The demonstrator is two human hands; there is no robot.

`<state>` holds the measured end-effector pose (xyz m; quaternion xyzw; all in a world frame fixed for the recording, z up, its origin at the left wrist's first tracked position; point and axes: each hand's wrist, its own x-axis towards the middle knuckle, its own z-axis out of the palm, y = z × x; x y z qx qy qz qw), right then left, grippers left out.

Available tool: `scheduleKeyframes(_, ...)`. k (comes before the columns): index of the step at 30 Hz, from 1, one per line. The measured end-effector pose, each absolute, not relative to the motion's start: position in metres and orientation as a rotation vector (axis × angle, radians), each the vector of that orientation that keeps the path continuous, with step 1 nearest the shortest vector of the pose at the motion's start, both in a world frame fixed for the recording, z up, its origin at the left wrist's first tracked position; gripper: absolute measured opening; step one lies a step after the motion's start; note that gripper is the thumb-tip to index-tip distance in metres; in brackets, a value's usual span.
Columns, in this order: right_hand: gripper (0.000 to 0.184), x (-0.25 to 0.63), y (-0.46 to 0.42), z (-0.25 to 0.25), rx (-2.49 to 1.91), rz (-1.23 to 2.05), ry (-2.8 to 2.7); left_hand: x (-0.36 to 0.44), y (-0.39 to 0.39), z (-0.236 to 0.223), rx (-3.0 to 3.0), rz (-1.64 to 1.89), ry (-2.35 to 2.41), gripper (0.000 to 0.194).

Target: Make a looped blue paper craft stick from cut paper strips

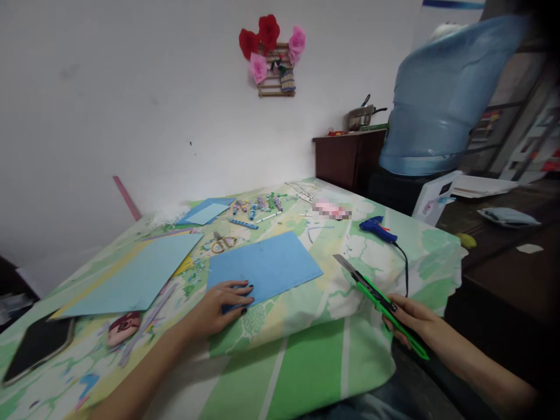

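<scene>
My left hand (227,303) lies with fingers stretched on the near left corner of a blue sheet (266,262), which is flat on the table. In my right hand (409,321) is a green utility knife (380,303), its blade out and pointing up and to the left, just past the table's front edge. The blade is apart from the blue sheet. Behind the sheet lies a pair of scissors (223,242). A blue glue gun (378,228) with a black cord rests farther right.
Light blue and yellow sheets (131,280), a phone (39,347) and a small maroon-and-pink case (124,329) lie left. Small rolled pieces (262,204) and a marker (268,217) are at the back. A large water bottle (437,99) stands right, beside a dark cabinet (341,160).
</scene>
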<state>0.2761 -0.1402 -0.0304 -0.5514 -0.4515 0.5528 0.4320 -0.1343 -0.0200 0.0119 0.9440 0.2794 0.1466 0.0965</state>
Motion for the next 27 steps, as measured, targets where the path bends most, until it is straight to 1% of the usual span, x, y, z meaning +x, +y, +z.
scheduleKeyframes(5, 0.044, 0.275, -0.134, -0.040, -1.497, 1.338, -1.340, -0.129, -0.016, 0.013, 2.821, 0.514, 0.832, 0.025)
scheduleKeyframes(9, 0.040, 0.277, -0.133, -0.036, -1.556, 1.161, -1.460, -0.116, -0.008, 0.013, 2.812, 0.626, 0.908, 0.027)
scheduleKeyframes(11, 0.050, 0.282, -0.132, -0.031, -1.615, 1.045, -1.526, -0.104, -0.003, 0.014, 2.846, 0.622, 0.832, 0.032)
scheduleKeyframes(12, 0.055, 0.284, -0.132, -0.028, -1.652, 0.988, -1.568, -0.097, -0.001, 0.014, 2.865, 0.602, 0.778, 0.034)
scheduleKeyframes(13, 0.056, 0.287, -0.131, -0.024, -1.683, 0.923, -1.619, -0.089, 0.002, 0.014, 2.884, 0.569, 0.729, 0.035)
scheduleKeyframes(17, 0.045, 0.300, -0.123, -0.015, -1.673, 0.540, -1.874, -0.058, 0.011, 0.017, 2.986, 0.429, 0.596, 0.036)
scheduleKeyframes(19, 0.043, 0.306, -0.118, -0.012, -1.645, 0.404, -1.973, -0.047, 0.015, 0.016, 3.018, 0.317, 0.581, 0.039)
scheduleKeyframes(23, 0.044, 0.312, -0.108, -0.005, -1.616, 0.394, -2.117, -0.039, 0.017, 0.009, 2.979, 0.147, 0.623, 0.043)
scheduleKeyframes(27, 0.044, 0.316, -0.098, 0.005, -1.615, 0.392, -2.170, -0.040, 0.016, 0.005, 2.943, 0.090, 0.643, 0.043)
